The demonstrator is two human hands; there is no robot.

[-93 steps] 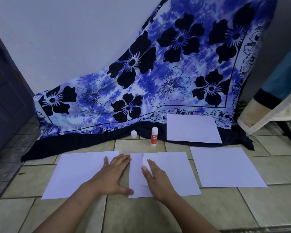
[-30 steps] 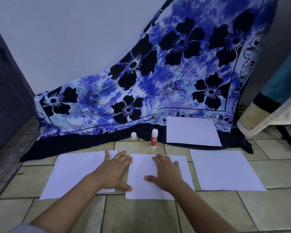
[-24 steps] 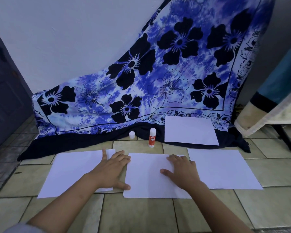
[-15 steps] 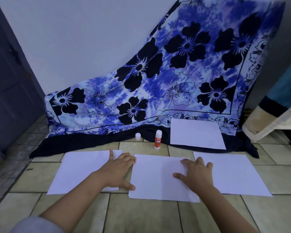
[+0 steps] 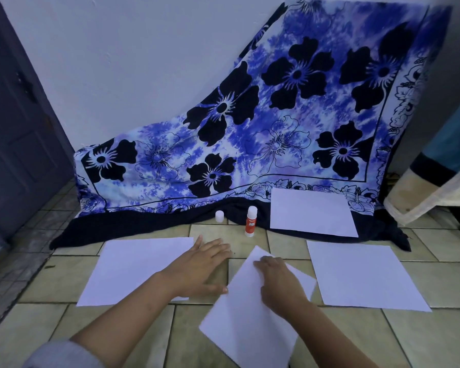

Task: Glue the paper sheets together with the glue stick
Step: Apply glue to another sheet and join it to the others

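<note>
Entry: standing beside the person at the tiled floor (image 5: 250, 243).

- Left hand (image 5: 199, 266): spread flat and holding nothing. The palm is on the right edge of the left sheet (image 5: 133, 269).
- Right hand (image 5: 279, 282): fingers fairly straight, pressing down on the middle sheet (image 5: 250, 330). That sheet lies skewed, one corner pointing away past the fingertips.
- Glue stick (image 5: 251, 221): upright just beyond both sets of fingertips, touched by neither hand. Its cap (image 5: 219, 216) stands to its left.
- Two more sheets: one to the right of the right hand (image 5: 361, 274), one farther off on the cloth (image 5: 311, 213).

Judgement: this is the positioning step. I cannot tell whether any edge carries glue. Next, the skewed sheet needs squaring against the left sheet while the left hand pins that one down.
</note>
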